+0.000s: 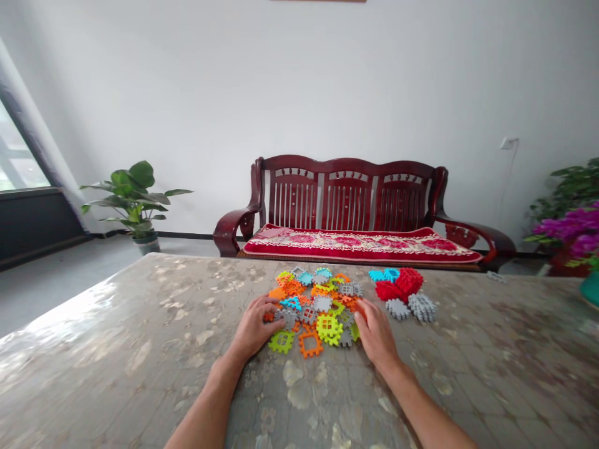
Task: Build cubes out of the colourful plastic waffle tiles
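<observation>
- Jumbled heap of orange, lime, grey and blue notched plastic pieces (322,304) lies ungrouped on the grey floral surface (187,324).
- Left hand (255,327), fingers loosely spread, and right hand (377,333), whose grip I cannot tell, flank it.
- Rightward, red pieces (407,280), blue pieces (375,275) and grey pieces (422,307) already sit grouped.

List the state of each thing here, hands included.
Pile of toothed pieces: loose, heaped, overlapping
Left hand: at the pile's left edge, grip unclear
Right hand: at the pile's right edge, grip unclear
Red pieces: grouped apart from the pile
Seat cover: spread along the bench
Potted plant: upright
Purple flowers: in bloom
</observation>
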The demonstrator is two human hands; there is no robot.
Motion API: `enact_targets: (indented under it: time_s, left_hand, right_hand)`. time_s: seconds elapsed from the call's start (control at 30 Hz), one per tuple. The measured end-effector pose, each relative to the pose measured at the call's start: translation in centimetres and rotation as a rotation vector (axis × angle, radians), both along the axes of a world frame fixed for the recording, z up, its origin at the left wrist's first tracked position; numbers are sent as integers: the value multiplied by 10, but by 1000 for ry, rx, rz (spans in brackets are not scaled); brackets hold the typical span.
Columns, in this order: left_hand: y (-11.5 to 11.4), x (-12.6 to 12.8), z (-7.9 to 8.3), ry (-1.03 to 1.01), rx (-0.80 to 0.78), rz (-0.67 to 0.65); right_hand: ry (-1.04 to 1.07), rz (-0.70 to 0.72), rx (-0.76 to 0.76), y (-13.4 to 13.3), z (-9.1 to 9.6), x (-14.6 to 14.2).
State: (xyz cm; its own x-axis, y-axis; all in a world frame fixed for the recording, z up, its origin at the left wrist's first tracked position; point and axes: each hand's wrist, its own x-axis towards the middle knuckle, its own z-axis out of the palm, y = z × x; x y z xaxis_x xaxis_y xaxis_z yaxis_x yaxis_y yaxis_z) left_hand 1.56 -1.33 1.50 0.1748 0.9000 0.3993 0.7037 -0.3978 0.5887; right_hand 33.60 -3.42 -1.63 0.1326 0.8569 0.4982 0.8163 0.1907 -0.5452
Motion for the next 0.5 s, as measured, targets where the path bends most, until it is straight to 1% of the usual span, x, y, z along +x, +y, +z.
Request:
enact_targets:
  time_s: [0.1, 0.2, 0.3, 0.4, 0.5]
  left_hand:
    - [-3, 8, 8, -95, 23, -15]
    - [-8, 21, 16, -153, 65, -49]
    - [-15, 38, 18, -151, 204, -117]
    - [-22, 53, 17, -130, 378, -190]
    - [-26, 63, 16, -114, 487, -204]
  right_hand:
    - [-17, -5, 68, -4, 8, -1]
    - [-67, 13, 178, -13, 22, -5]
    - [-100, 85, 265, -23, 37, -11]
    - [-33, 177, 243, -32, 44, -21]
    - [96, 260, 105, -38, 48, -36]
